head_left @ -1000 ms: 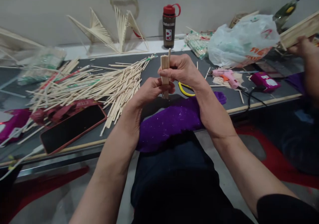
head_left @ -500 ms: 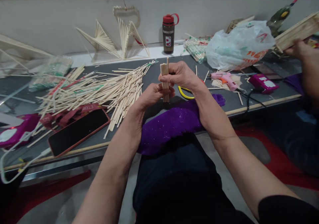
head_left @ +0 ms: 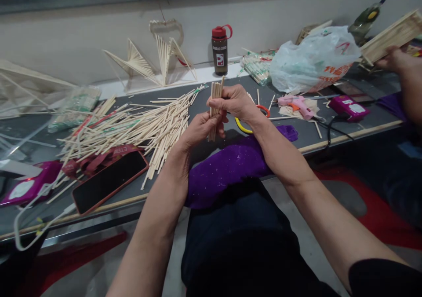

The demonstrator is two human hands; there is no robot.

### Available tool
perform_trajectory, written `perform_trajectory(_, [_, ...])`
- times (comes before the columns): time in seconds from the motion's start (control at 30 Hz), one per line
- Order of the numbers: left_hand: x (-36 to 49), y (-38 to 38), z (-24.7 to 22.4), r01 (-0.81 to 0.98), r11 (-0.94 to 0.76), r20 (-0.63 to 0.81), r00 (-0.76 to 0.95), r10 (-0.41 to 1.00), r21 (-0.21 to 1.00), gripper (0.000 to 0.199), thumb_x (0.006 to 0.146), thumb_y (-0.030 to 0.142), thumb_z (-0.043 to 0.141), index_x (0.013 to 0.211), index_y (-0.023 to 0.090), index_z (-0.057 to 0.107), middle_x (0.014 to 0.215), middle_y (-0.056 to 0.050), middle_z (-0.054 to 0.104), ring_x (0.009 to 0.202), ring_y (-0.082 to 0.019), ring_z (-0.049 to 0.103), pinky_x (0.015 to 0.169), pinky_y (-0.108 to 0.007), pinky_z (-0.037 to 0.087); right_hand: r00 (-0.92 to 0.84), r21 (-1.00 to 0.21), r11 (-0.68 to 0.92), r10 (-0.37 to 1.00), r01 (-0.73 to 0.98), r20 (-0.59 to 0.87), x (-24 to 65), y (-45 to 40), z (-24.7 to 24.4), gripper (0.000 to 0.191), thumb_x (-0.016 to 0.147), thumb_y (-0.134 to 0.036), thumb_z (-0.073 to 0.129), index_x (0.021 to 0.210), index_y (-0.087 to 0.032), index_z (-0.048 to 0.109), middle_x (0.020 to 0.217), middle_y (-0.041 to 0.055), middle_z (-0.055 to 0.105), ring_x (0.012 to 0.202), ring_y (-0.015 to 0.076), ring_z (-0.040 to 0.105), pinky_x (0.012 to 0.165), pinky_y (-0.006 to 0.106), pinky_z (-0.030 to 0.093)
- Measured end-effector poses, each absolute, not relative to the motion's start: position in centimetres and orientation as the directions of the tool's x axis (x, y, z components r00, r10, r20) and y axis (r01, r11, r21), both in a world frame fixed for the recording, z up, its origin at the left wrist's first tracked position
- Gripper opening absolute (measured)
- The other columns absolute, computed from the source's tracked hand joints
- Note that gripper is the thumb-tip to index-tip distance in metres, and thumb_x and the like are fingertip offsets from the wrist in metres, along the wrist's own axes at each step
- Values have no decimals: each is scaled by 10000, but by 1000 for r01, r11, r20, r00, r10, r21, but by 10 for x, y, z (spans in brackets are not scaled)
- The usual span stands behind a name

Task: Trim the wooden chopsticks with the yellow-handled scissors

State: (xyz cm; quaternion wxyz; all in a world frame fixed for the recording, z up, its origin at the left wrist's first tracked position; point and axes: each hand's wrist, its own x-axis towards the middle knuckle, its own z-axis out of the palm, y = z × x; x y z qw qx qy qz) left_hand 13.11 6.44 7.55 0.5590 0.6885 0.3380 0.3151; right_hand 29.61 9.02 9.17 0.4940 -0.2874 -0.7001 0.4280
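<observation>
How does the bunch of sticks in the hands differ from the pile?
The bunch is held roughly upright in the left hand and right hand; the pile lies spread on the table. The bunch is small and neatly gathered; the pile is large and messy. Both are thin, pale sticks.

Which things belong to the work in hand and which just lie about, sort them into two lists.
In the work, it seems:
stick bundle, held in both hands, left and right
loose sticks, matching it

Apparently just lying about:
phone
red-lidded bottle
plastic bag
maroon strap
</observation>
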Motion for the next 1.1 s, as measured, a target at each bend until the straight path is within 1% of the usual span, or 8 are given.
perform_trajectory(0.13, [132,60,80,118,-80,0,560,828,990,454,840,601,630,835,147,629,572,8,586,500,-105,594,504,-217,485,-360,-904,425,837,-49,413,295,91,90,330,794,-425,713,658,-162,566,480,-63,519,407,51,438,380,184,318])
perform_trajectory(0.27, [131,61,79,131,-69,-22,592,806,989,378,868,526,626,818,151,625,583,15,585,501,-102,600,505,-219,495,-352,-903,429,842,-23,410,298,94,92,324,761,-388,754,638,-150,571,478,-68,497,419,34,399,394,178,304])
perform_trajectory(0.4, [130,62,77,155,-61,-45,599,799,986,304,900,446,592,828,153,623,594,13,591,513,-100,605,506,-212,488,-310,-914,402,864,-53,397,305,96,93,306,770,-408,752,709,-152,597,515,-65,521,428,30,382,391,178,288])
perform_trajectory(0.53, [128,61,79,202,-28,-104,614,783,979,292,892,431,594,824,149,630,591,11,590,502,-104,602,498,-215,483,-286,-903,418,857,-101,429,311,97,95,308,778,-437,743,783,-154,623,519,-70,510,435,37,394,394,181,303])
perform_trajectory(0.77, [125,62,82,244,-4,-150,609,779,970,286,889,430,586,825,156,640,596,1,616,510,-110,610,494,-219,478,-256,-893,446,858,-61,446,311,96,96,314,785,-442,732,809,-146,632,509,-73,502,447,37,419,413,175,340])
perform_trajectory(0.9, [122,63,85,243,-20,-130,584,801,970,289,874,431,609,863,146,654,610,-7,634,525,-115,620,487,-212,469,-222,-881,469,854,-61,470,306,97,95,321,797,-459,717,796,-151,626,495,-77,500,437,39,429,422,176,354])
perform_trajectory(1.0, [119,64,87,196,-67,-53,548,835,978,312,856,449,642,922,144,656,640,-7,650,545,-113,629,511,-211,487,-208,-877,473,853,-80,479,299,95,93,299,803,-439,708,794,-150,634,494,-74,511,438,43,438,422,176,359])
perform_trajectory(1.1, [118,63,89,154,-137,37,525,850,979,369,852,513,645,936,154,650,657,-11,656,571,-115,638,545,-215,508,-235,-886,453,854,-103,464,289,91,90,285,797,-424,713,786,-150,636,503,-67,536,452,51,464,430,176,383])
